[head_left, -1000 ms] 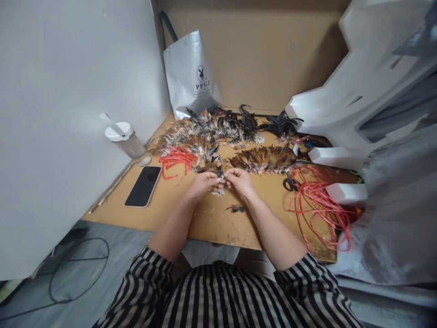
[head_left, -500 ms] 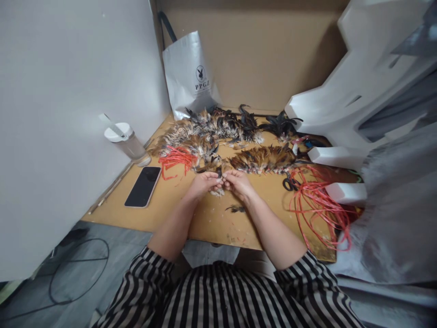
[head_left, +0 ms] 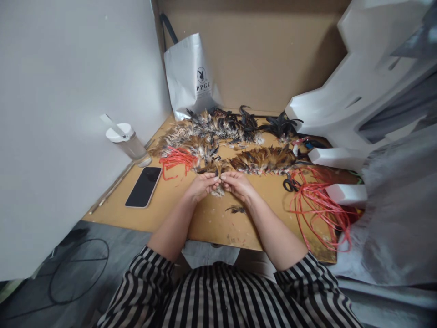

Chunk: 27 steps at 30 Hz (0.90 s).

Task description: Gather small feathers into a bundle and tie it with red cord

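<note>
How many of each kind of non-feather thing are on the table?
Phone: 1
Bottle: 1
Silver bag: 1
Red cord bunches: 2
Scissors: 1
Total: 6

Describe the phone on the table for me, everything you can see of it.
The phone is a flat slab with a dark, unlit screen and a pale rim, lying face up on the brown table, tilted slightly. It sits near the table's left edge, in front of the bottle and left of the red cords. No hand touches it.
</note>
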Each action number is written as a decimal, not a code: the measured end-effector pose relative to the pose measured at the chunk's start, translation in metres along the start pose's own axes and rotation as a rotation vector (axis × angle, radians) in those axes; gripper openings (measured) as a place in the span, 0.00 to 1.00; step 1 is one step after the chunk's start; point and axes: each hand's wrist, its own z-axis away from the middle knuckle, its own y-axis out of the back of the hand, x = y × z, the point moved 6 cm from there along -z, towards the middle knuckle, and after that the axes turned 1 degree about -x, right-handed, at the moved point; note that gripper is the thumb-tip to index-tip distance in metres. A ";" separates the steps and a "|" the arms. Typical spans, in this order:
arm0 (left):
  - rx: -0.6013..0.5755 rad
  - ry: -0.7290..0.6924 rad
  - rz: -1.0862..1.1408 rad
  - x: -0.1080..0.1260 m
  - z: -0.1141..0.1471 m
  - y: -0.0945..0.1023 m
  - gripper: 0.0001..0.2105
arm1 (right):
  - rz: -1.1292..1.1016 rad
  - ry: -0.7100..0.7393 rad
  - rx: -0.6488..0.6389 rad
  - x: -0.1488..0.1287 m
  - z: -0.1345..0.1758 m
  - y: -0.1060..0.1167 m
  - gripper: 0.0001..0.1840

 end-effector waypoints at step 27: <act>0.043 0.015 -0.047 0.000 0.002 -0.003 0.10 | 0.087 0.120 0.047 -0.001 -0.002 0.004 0.14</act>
